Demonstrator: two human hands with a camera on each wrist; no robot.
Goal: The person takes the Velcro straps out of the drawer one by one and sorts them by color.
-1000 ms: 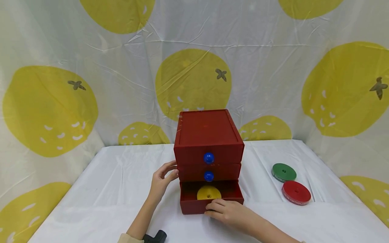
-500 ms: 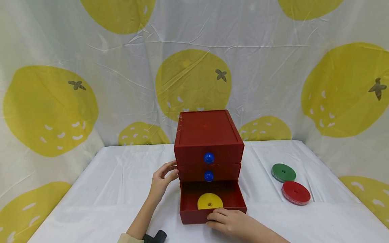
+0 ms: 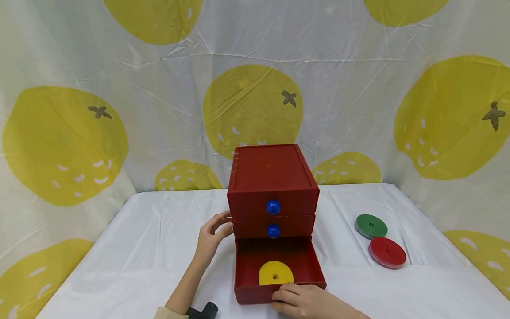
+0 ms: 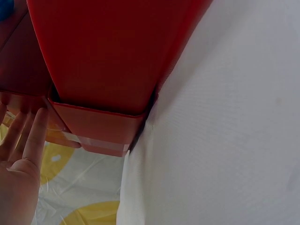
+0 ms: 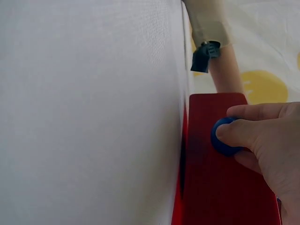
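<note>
A red cabinet (image 3: 273,168) with three drawers stands on the white-covered table. Its bottom drawer (image 3: 249,294) is pulled well out, and a flat yellow ribbon roll (image 3: 275,271) with a small centre hole lies inside near the front. My right hand (image 3: 307,301) is at that drawer's front. In the right wrist view, the thumb and fingers pinch its round blue drawer knob (image 5: 226,136), which is hidden in the head view. Along the cabinet's left side, my left hand (image 3: 213,232) rests its fingertips, the fingers extended in the left wrist view.
Right of the cabinet lie a green ribbon roll (image 3: 371,226) and a red ribbon roll (image 3: 387,253), close together. The upper two drawers, with blue knobs (image 3: 273,207), are closed. A lemon-print curtain (image 3: 167,110) hangs behind the table.
The bottom drawer has slid further out toward me, with my right hand at its front and the yellow roll riding along. My left hand stays on the cabinet's side.
</note>
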